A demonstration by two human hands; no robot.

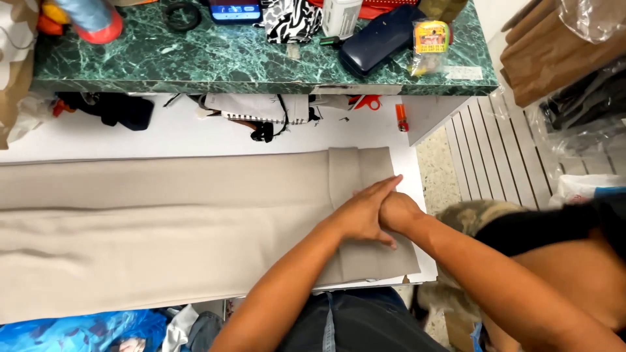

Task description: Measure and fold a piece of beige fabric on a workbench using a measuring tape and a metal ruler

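A long beige cloth (163, 221) lies flat across a white table (195, 133), running from the left edge of the view to the table's right end. Near that right end the cloth is turned back on itself, so a folded band (358, 171) with a straight crease crosses it from the far edge toward the person.

Both hands rest on this folded part, side by side and touching. The left hand (362, 212) lies flat, fingers stretched out and close together, palm pressing down on the cloth — it grips nothing. The right hand (399, 212) sits just beside it, partly under the left fingers; it looks loosely curled, knuckles up, but whether it pinches any cloth I cannot tell.

Above the table, a green marble shelf (248, 62) carries small clutter: a dark case (375, 40), a white bottle (340, 16), a phone (235, 10). Under its edge lie a spiral notebook (257, 107) and an orange lighter (402, 118).

To do this pressing well, I would judge that the flat palm should keep even weight on the fold and slide along the crease, not across it — this keeps the layers from shifting. The edges of the two layers should stay lined up, and any ripple should be smoothed toward the open end of the cloth.
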